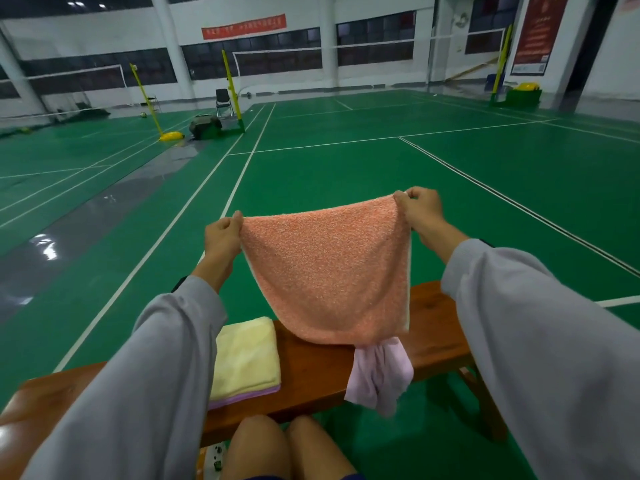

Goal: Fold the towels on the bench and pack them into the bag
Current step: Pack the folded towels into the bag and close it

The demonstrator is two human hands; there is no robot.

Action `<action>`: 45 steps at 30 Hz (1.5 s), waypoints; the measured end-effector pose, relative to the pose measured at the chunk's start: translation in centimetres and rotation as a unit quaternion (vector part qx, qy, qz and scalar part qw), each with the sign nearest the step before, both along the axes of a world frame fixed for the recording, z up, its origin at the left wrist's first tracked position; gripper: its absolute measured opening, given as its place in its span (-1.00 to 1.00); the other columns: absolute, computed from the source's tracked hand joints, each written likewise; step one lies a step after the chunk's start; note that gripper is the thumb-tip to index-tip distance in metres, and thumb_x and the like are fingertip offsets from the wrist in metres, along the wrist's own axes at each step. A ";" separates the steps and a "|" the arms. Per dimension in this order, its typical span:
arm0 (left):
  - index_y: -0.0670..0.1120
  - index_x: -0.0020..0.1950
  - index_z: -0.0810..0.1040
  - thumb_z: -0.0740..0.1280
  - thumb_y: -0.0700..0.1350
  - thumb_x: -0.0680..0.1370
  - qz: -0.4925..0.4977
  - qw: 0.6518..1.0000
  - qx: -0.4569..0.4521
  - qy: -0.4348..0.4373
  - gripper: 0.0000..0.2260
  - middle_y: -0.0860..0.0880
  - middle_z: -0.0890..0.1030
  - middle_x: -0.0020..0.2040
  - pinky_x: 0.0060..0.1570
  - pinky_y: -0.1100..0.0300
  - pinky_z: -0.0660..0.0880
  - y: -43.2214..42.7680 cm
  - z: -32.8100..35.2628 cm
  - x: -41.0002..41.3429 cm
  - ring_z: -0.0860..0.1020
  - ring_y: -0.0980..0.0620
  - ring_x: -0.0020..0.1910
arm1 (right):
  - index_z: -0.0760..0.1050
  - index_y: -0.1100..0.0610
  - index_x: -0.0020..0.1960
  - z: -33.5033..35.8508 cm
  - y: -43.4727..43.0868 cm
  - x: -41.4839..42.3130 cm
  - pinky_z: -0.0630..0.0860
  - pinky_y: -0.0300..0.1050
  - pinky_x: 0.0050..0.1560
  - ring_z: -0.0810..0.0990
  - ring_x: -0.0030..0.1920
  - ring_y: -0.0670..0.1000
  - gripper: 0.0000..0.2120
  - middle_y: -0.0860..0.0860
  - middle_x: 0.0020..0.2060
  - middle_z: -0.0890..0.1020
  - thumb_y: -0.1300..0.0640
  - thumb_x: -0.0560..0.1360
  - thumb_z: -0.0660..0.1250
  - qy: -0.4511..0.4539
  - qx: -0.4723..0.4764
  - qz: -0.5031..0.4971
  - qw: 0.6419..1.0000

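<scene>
Top corners of the orange towel (329, 271) are being pinched, left hand (223, 237) at 9 o'clock, right hand (420, 206) at 3, fingers curled tight. It is being hung between both, top edge running 9-to-3, above the bench (311, 372) at 6. A folded yellow towel (246, 355) is lying at 7. No bag is being shown.

Mid-frame, the peach towel (329, 271) is rough, matt terry cloth; the folded yellow towel (246, 355) lower left looks smoother. The bench (311, 372) is glossy varnished wood; the green floor (346, 168) has a dull sheen.
</scene>
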State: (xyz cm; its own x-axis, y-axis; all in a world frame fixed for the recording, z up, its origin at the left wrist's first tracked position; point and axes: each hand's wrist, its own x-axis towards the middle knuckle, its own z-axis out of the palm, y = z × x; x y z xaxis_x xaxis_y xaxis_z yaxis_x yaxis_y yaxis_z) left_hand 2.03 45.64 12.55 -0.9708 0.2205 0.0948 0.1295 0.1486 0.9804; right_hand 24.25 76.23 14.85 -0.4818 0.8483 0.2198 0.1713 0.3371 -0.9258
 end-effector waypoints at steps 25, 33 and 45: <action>-0.08 -0.18 0.58 0.31 -0.01 0.67 -0.077 0.995 -0.015 -0.054 -0.73 -0.20 0.60 -0.02 0.13 -0.11 0.62 -4.2 -7.6 9.9 0.59 -0.14 0.02 | 0.50 0.11 -0.31 -10.6 -3.9 9.3 0.41 -0.06 -0.27 0.47 -0.24 0.06 -0.66 0.06 -0.36 0.52 0.07 0.62 0.35 0.032 -0.200 0.024 0.979; -0.22 -0.10 0.62 0.30 0.06 0.67 -0.191 0.936 -0.291 -0.062 -0.64 -0.17 0.61 -0.26 -0.39 0.09 0.60 -6.8 -13.3 13.1 0.61 -0.11 -0.39 | 0.64 0.16 -0.03 -17.3 -6.4 14.2 0.61 -0.06 -0.21 0.67 -0.09 0.10 -0.87 0.10 -0.10 0.69 0.13 0.62 0.37 -0.141 -0.235 0.071 0.959; -0.15 -0.15 0.57 0.25 0.07 0.67 -0.035 0.949 -0.307 0.057 -0.65 -0.12 0.60 -0.27 -0.18 -0.12 0.64 -4.5 -17.2 9.6 0.61 -0.17 -0.28 | 0.67 0.26 -0.04 -17.6 -3.9 9.3 0.59 0.04 -0.02 0.65 -0.08 0.15 -0.71 0.18 -0.11 0.70 0.05 0.63 0.33 -0.201 -0.046 0.050 0.977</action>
State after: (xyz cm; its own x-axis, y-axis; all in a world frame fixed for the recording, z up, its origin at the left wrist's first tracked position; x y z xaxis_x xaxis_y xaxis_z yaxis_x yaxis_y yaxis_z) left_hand 11.59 41.19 -4.64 -0.9427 0.3322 0.0312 0.2604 0.6741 0.6912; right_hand 33.58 72.29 -2.78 -0.5950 0.7999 -0.0790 0.4979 0.2897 -0.8174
